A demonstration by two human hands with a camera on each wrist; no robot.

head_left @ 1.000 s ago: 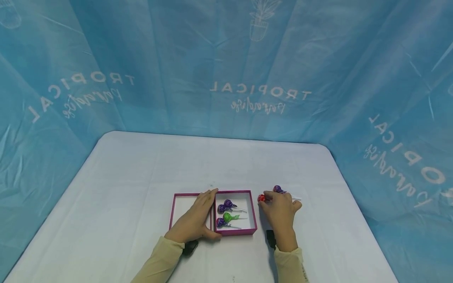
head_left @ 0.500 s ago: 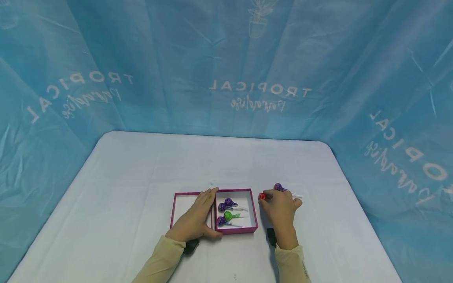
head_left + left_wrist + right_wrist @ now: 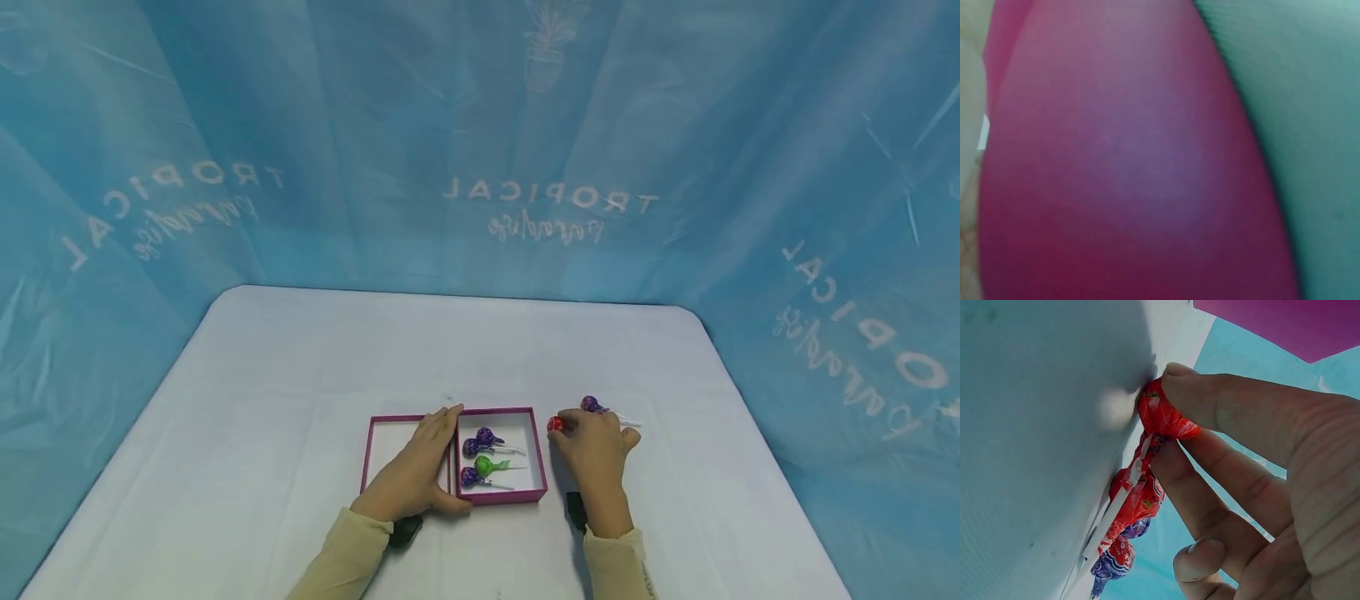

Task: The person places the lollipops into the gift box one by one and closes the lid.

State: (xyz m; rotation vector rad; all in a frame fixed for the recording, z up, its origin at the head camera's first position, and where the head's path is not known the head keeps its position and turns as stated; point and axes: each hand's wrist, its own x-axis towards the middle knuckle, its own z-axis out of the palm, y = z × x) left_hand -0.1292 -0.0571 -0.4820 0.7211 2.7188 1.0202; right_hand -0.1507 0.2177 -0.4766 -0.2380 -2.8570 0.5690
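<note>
My left hand (image 3: 408,473) lies across the inner wall of a shallow pink-edged box part, with straight fingers at the back rim and the thumb at the front corner of the box (image 3: 501,497). Inside that box lie several wrapped lollipops, among them a green one (image 3: 483,465) and a purple one (image 3: 470,477). Right of the box, my right hand (image 3: 594,450) pinches a red lollipop (image 3: 1159,411) by its head between thumb and fingers. Beside it in the right wrist view rest another red lollipop (image 3: 1147,497) and a purple-and-red one (image 3: 1115,559).
A second pink-edged box part (image 3: 386,442) sits left of the box, partly under my left hand. Another purple lollipop (image 3: 591,403) lies just behind my right hand. White cloth covers the table (image 3: 300,375), and a blue printed curtain (image 3: 390,233) surrounds its back and sides.
</note>
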